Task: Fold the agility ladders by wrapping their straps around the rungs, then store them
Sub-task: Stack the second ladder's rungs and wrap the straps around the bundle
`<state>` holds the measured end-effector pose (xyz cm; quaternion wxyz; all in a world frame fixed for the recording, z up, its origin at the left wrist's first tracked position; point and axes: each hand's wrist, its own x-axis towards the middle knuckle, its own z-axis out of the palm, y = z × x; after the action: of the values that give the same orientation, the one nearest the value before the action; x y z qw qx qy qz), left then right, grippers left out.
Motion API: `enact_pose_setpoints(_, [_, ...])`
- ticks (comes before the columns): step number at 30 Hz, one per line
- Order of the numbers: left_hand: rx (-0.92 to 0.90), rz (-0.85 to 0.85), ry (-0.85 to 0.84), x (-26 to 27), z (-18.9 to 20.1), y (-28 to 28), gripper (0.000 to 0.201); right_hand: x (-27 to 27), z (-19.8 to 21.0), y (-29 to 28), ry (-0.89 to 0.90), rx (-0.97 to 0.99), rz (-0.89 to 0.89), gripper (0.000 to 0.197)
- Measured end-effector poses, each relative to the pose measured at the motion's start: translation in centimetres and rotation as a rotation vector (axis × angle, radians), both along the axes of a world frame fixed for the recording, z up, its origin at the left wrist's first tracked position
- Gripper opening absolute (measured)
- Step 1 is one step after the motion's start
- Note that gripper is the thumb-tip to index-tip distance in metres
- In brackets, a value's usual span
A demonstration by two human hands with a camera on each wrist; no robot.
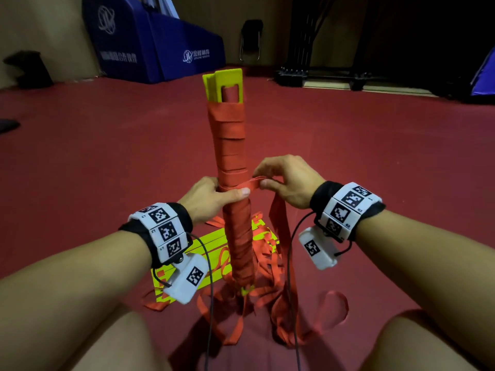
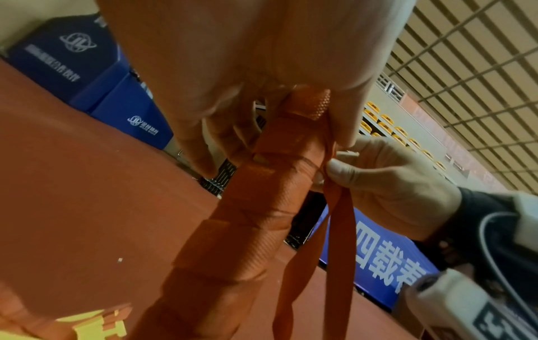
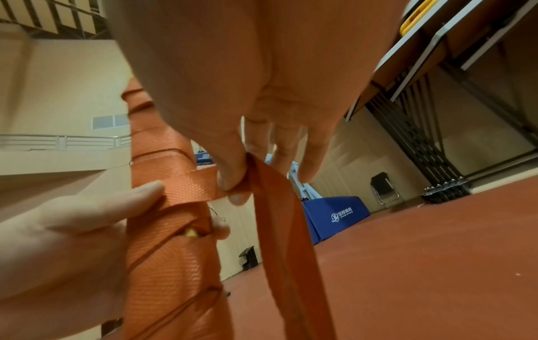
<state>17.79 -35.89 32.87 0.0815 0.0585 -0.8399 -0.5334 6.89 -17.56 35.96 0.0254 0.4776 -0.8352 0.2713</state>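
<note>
A bundle of yellow rungs (image 1: 223, 81) stands upright on the floor, wound almost top to bottom in red strap (image 1: 231, 145). My left hand (image 1: 211, 194) grips the bundle at mid height, thumb pressed across the wrap (image 2: 279, 161). My right hand (image 1: 281, 178) pinches the loose red strap (image 1: 250, 183) just right of the bundle, between thumb and forefinger (image 3: 232, 181). The rest of that strap (image 3: 279, 230) hangs down to the floor. A second ladder's yellow rungs (image 1: 211, 239) lie flat behind the bundle's foot among tangled red straps (image 1: 267, 263).
Blue padded mats (image 1: 160, 46) stand against the far wall. A folding chair (image 1: 250, 41) and a dark metal rack (image 1: 321, 73) sit at the back right. Red sports floor (image 1: 107, 143) spreads all round; my bare knees frame the bottom of the head view.
</note>
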Motion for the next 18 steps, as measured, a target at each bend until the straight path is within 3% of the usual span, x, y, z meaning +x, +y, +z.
enact_pose_setpoints(2, [0.049,0.001,0.008,-0.3,-0.3,-0.3,0.026,0.0,0.1,0.1,0.009,0.054,-0.004,0.014])
enact_pose_setpoints(6, [0.115,-0.023,0.069,-0.4,-0.3,0.0,0.037,0.3,0.2,-0.1,-0.018,0.131,-0.014,0.034])
enact_pose_setpoints(11, [0.263,-0.009,-0.013,-0.5,-0.6,0.8,0.023,0.8,0.1,-0.6,-0.115,0.102,-0.018,0.039])
enact_pose_setpoints(15, [0.421,-0.004,-0.026,-0.5,-0.6,1.1,0.025,1.0,-0.1,-0.6,-0.330,-0.099,-0.035,0.021])
enact_pose_setpoints(18, [0.476,-0.025,-0.023,-0.5,-0.6,1.3,0.027,0.9,-0.3,-0.7,-0.271,-0.096,-0.074,0.025])
